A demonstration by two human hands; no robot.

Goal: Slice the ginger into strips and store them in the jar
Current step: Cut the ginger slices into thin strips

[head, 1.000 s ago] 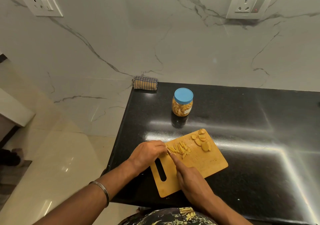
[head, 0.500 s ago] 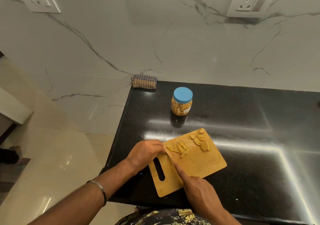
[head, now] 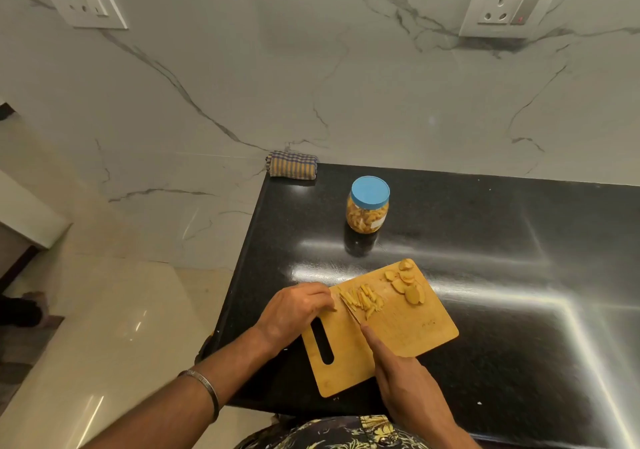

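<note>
On the glossy black stone surface [head: 485, 275] lay a pale wooden cutting board [head: 408, 331] with a slot handle. The left hand [head: 294, 310] rested curled at the board's left edge, fingertips beside a heap of thin yellow ginger strips [head: 363, 301] — what it held, I could not tell. The right hand [head: 405, 379] gripped a knife [head: 349, 308], its blade touching the strips. Round ginger slices [head: 407, 284] sat near the far corner. Beyond stood a clear blue-lidded jar [head: 367, 206] — lid on, filled with ginger pieces.

Dim, warm indoor light. Strong white glare streaks seen on black countertop [head: 485, 275], right of and behind cutting board [head: 408, 331]. Wide-angle bending noted near frame edges. Slight overall softness.
</note>
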